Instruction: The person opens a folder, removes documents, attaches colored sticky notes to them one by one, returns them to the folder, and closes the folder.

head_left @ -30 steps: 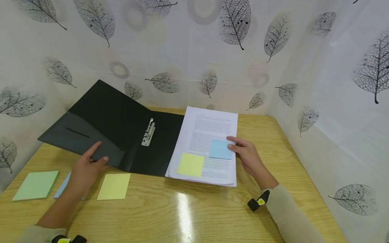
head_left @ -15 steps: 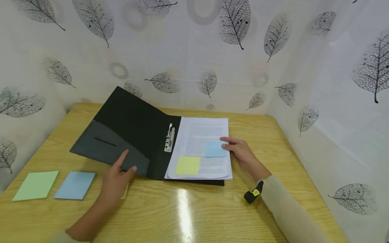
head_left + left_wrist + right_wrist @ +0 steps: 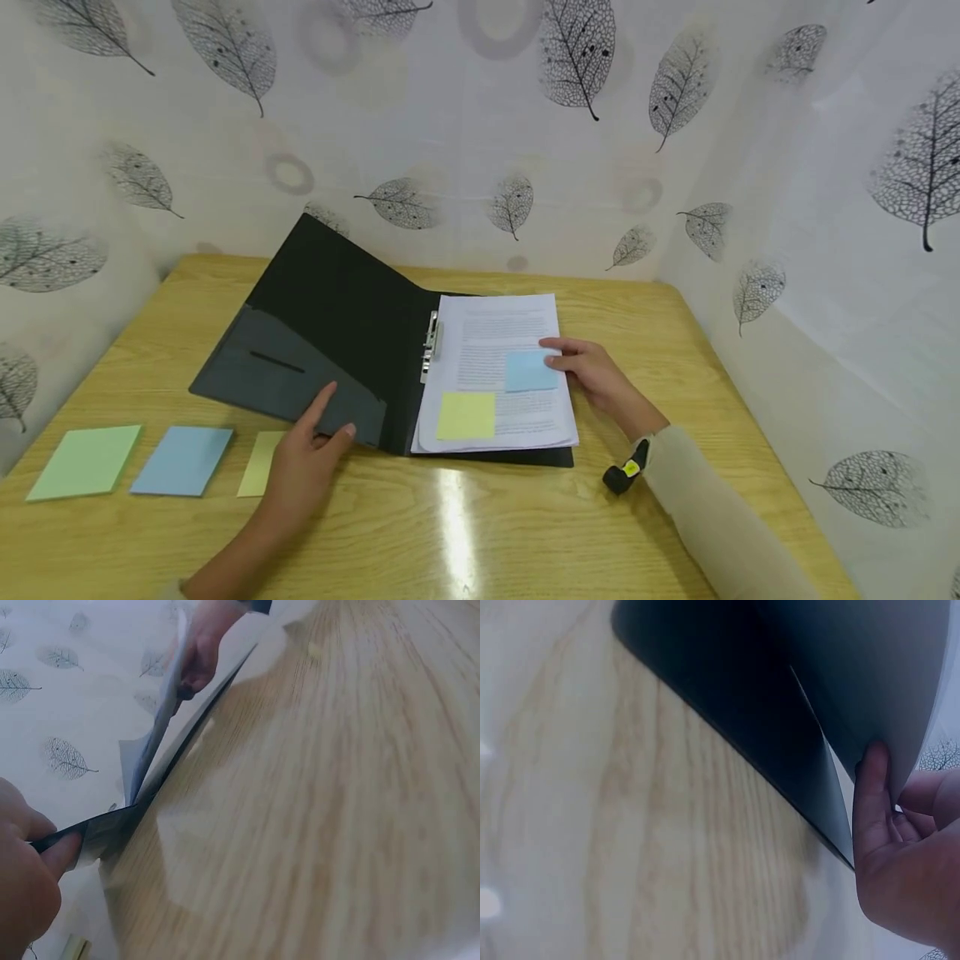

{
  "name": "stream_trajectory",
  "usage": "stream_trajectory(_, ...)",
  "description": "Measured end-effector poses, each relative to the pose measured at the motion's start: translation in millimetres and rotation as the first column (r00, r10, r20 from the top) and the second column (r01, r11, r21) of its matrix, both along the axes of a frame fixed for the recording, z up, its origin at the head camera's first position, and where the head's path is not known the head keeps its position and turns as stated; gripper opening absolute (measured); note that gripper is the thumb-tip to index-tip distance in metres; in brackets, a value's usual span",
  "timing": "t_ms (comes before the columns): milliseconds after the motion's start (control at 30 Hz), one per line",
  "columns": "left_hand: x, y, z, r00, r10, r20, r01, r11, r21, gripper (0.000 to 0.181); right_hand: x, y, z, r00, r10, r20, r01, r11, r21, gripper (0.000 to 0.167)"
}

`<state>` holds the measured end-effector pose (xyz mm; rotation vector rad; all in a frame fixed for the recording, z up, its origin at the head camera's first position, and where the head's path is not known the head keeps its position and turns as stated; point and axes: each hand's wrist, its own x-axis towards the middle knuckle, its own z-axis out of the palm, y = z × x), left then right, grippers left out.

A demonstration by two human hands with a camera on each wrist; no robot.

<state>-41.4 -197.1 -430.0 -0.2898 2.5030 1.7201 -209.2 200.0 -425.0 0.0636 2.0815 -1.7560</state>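
A black folder [image 3: 330, 292] stands spread, its left cover tilted up off the table. My left hand [image 3: 300, 467] grips the lower edge of that cover, thumb on the inner pocket. Over the folder's right side is a stack of printed paper [image 3: 495, 325], bearing a yellow sticky note [image 3: 466, 416] and a blue sticky note [image 3: 527, 372]. The right hand [image 3: 600, 379] pinches the stack's right edge beside the blue note. In the right wrist view the sheets [image 3: 885, 667] are lifted from the folder's back cover [image 3: 727, 690]. A metal clip [image 3: 431, 346] shows at the stack's left edge.
Left of the folder lie a green sticky pad [image 3: 84, 462], a blue sticky pad [image 3: 182, 461] and a yellow sticky pad [image 3: 258, 462], partly covered by my left hand. The wooden table [image 3: 600, 533] meets a leaf-patterned curtain [image 3: 450, 125] behind.
My left hand has moved the folder to the right, its back cover passing beneath the paper stack. The right hand has shifted slightly left with the stack, whose left edge now adjoins the clip.
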Motion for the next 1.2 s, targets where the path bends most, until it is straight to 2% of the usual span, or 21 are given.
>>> stream_trajectory(367,0.6,0.6,-0.1,1.0,0.008,0.024,-0.009,1.0,0.011,0.07,-5.7,0,-5.4,0.999,-0.019,0.03,0.019,1.0,0.009,0.048)
stream_trajectory(633,0.5,1.4,-0.2,1.0,0.006,-0.005,-0.006,1.0,0.023,0.07,-7.4,-3,-7.4,0.999,-0.017,0.029,0.016,0.999,0.033,0.046)
stream_trajectory(833,1.3,1.7,-0.7,1.0,0.004,-0.016,-0.004,1.0,0.013,0.069,-11.0,-4,-9.1,1.0,0.028,0.01,-0.029,0.989,0.146,0.042)
stream_trajectory(967,1.2,1.7,-0.6,1.0,0.002,-0.012,-0.002,1.0,0.016,0.07,-14.2,-5,-8.8,0.997,0.066,-0.029,-0.055,0.957,0.286,0.038)
stream_trajectory(1033,1.2,1.8,-0.6,1.0,0.001,-0.014,-0.001,1.0,0.015,0.07,-15.1,-6,-8.3,0.993,0.099,-0.057,-0.072,0.931,0.357,0.04)
stream_trajectory(1133,1.0,2.1,-0.2,1.0,0.002,-0.013,-0.002,1.0,0.011,0.069,-15.5,-6,-6.9,0.983,0.159,-0.097,-0.098,0.884,0.456,0.048)
stream_trajectory(1200,0.7,2.1,-0.6,1.0,0.002,-0.009,-0.002,1.0,0.008,0.069,-15.0,-5,-4.5,0.973,0.2,-0.118,-0.108,0.837,0.536,0.056)
